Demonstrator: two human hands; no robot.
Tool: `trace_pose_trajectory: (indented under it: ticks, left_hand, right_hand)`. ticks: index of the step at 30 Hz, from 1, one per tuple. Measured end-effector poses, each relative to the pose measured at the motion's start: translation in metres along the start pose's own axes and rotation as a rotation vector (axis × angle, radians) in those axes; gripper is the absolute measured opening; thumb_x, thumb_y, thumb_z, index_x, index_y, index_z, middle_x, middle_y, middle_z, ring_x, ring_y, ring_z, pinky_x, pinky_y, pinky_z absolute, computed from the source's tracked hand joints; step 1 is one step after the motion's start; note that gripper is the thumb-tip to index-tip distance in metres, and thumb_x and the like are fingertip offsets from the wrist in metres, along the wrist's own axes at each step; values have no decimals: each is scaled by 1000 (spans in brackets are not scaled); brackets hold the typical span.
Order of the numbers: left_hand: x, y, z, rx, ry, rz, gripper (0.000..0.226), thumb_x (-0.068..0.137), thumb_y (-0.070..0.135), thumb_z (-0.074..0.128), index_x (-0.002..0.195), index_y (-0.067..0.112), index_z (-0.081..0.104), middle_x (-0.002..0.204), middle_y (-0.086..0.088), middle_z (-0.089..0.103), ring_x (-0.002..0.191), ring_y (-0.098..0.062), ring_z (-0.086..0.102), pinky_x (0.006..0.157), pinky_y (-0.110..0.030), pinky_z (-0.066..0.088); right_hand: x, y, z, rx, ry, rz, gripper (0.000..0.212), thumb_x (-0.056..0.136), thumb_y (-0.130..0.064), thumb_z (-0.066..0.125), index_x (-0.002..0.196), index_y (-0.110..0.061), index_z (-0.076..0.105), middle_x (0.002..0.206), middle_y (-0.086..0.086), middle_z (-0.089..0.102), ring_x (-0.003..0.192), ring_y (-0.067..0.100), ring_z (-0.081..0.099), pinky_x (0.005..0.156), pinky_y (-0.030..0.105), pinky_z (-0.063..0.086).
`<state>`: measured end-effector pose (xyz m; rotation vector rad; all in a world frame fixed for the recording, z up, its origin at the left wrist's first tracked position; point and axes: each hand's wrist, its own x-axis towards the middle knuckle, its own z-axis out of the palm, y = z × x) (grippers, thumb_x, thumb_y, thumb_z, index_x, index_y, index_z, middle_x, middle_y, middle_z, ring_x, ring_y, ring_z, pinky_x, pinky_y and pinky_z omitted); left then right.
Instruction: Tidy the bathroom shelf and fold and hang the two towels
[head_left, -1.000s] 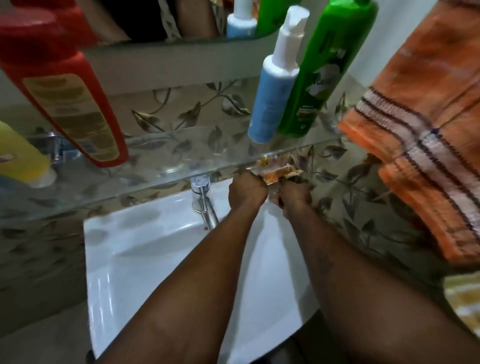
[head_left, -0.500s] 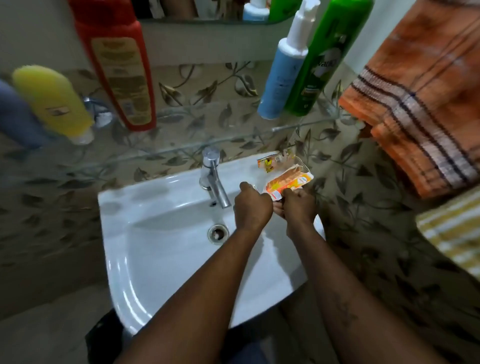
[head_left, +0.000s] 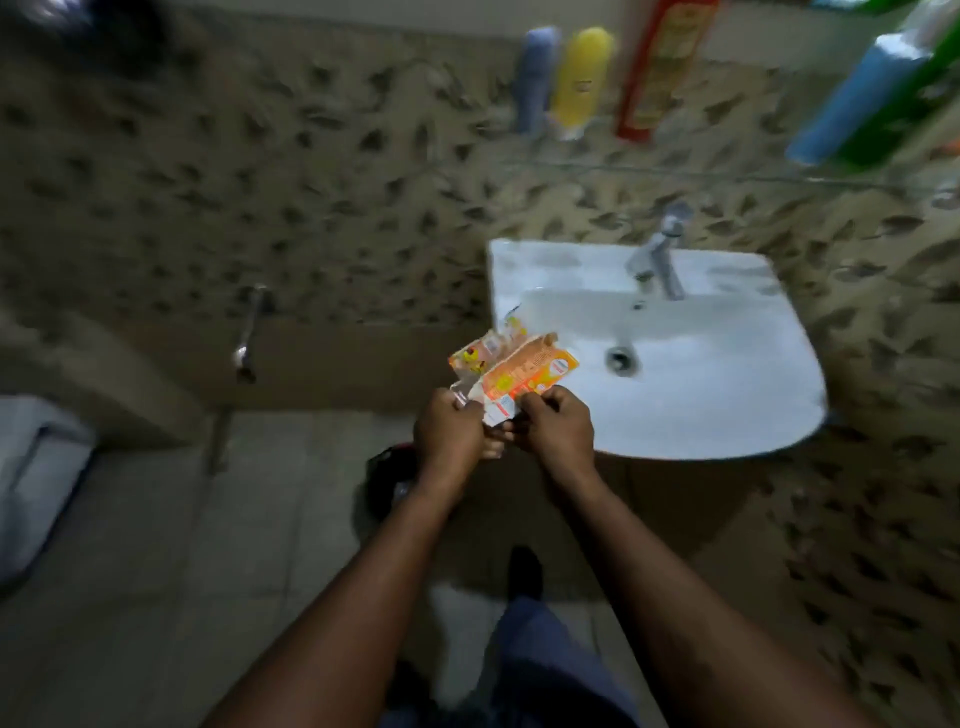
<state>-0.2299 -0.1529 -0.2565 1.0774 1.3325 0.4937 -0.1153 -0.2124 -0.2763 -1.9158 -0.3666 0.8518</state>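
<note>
The left hand (head_left: 449, 431) and the right hand (head_left: 557, 428) are held close together at mid-frame, knuckles up and fingers curled. Both pinch the near end of a flattened orange-and-white cardboard packet (head_left: 524, 371). A smaller crumpled yellow-orange wrapper (head_left: 475, 358) fans out just left of it; motion blur hides which hand holds which piece.

The packet's long axis runs up and away from the hands, tilting right, so its far end overlaps the left rim of the white ceramic sink (head_left: 727, 405). The hands themselves are left of the sink and above the grey tiled floor (head_left: 156, 571).

Just below the left wrist is a dark round object with a reddish edge (head_left: 387, 480) on the floor. It may be a bin, but it is too dark to be sure. If the litter is meant to go there, the drop point is straight down and slightly left, nearer the left hand.

The clear glass shelf (head_left: 727, 174) is well apart, up and to the right beyond the chrome tap (head_left: 660, 260). On it stand a grey-blue bottle (head_left: 535, 78), a yellow bottle (head_left: 579, 78), a red bottle (head_left: 660, 67), a blue pump bottle (head_left: 857, 109) and a green bottle (head_left: 906, 114). Neither towel is in view, so the folding and hanging appears to be work still ahead.
</note>
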Motion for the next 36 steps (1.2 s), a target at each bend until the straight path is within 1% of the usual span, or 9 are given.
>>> trace_pose_trajectory:
  ticks: [3, 8, 14, 19, 25, 27, 31, 34, 36]
  left_hand:
    - [-19, -31, -74, -7, 187, -35, 10, 98, 14, 56, 97, 4, 55, 77, -17, 73, 47, -24, 70, 41, -27, 51]
    - [-21, -117, -134, -97, 333, -193, 9, 100, 12, 59, 93, 8, 56, 71, -11, 69, 38, -15, 62, 38, -25, 49]
    - [45, -236, -133, -179, 302, -414, 11, 101, 19, 62, 90, 19, 62, 75, -11, 75, 53, -24, 70, 53, -32, 56]
    - [132, -324, -114, -210, 320, -538, 11, 101, 20, 62, 91, 17, 62, 89, -14, 76, 52, -25, 69, 41, -23, 46]
    - [223, -409, -94, -124, 312, -548, 17, 101, 21, 64, 101, 4, 66, 82, -14, 74, 40, -21, 63, 37, -23, 45]
    - [250, -431, -90, -107, 325, -552, 19, 101, 22, 65, 108, 5, 66, 89, -13, 75, 39, -19, 65, 35, -23, 46]
    - [279, -461, -89, -187, 265, -636, 45, 93, 51, 73, 111, 10, 68, 101, -13, 76, 60, -29, 73, 38, -26, 52]
    - [283, -488, -94, 41, 236, -655, 60, 77, 66, 78, 114, 19, 70, 105, -10, 74, 81, -33, 77, 64, -46, 66]
    - [276, -496, -85, 124, 247, -605, 79, 64, 75, 72, 118, 18, 69, 110, -11, 76, 89, -33, 77, 77, -50, 66]
  right_hand:
    - [-34, 20, 68, -68, -152, -5, 27, 72, -48, 62, 84, -26, 71, 78, 4, 77, 80, 30, 77, 84, 58, 60]
    - [-69, 77, 139, -109, -342, 137, 21, 80, -36, 69, 76, -16, 72, 74, 12, 77, 76, 36, 77, 79, 62, 62]
    - [-38, 168, 184, -203, -337, 331, 18, 98, -17, 69, 83, -7, 70, 84, 17, 78, 73, 26, 75, 65, 38, 57]
    - [48, 272, 231, -317, -329, 382, 28, 70, -45, 80, 65, -19, 72, 74, 7, 77, 78, 32, 76, 72, 48, 58]
    - [127, 352, 273, -354, -295, 361, 38, 85, -14, 81, 56, -17, 57, 68, 11, 68, 73, 27, 66, 64, 46, 54]
    - [151, 380, 289, -389, -315, 346, 36, 83, -22, 84, 58, -17, 59, 69, 10, 71, 71, 28, 69, 70, 51, 59]
    - [188, 422, 308, -492, -377, 337, 50, 55, -70, 74, 57, -20, 70, 73, 9, 76, 75, 35, 74, 70, 45, 55]
    - [212, 458, 309, -568, -379, 285, 67, 44, -84, 57, 62, -20, 67, 87, 13, 78, 82, 40, 74, 81, 51, 59]
    - [210, 464, 293, -623, -355, 228, 53, 50, -82, 58, 67, -34, 71, 83, 10, 77, 86, 40, 75, 85, 54, 62]
